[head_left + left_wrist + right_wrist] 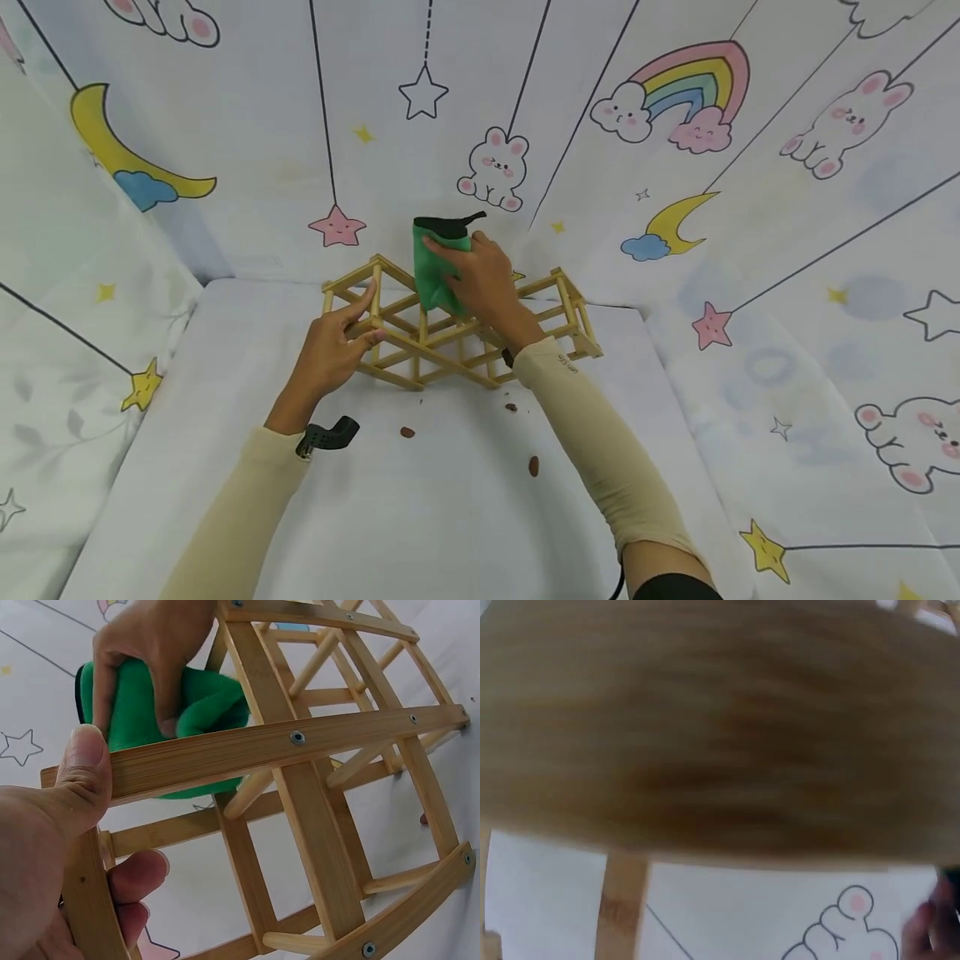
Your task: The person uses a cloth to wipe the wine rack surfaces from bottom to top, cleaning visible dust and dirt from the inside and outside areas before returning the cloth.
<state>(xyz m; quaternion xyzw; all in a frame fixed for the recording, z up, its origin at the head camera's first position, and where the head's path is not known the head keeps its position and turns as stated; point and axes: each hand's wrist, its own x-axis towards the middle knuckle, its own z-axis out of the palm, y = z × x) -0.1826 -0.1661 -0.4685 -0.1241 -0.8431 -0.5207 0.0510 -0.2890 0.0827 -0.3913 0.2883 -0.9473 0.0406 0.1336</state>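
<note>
A lattice rack of pale wooden slats (450,364) and dowels, joined with metal screws, stands at the back of the white surface. My left hand (326,354) grips its left end, the thumb lying along a slat (225,750) and fingers curled behind in the left wrist view. With my right hand (491,283) I hold a green cloth (431,275) with a black edge, bunched against the rack's middle slats. In the left wrist view, the fingers press the cloth (135,697) behind the upper slat. A blurred slat (705,735) fills most of the right wrist view.
Several small brown bits (534,466) lie on the white surface (450,525) in front of the rack. Behind it rises a white backdrop (262,150) printed with stars, moons and bears. A black strap piece (333,434) sticks out from the left wrist.
</note>
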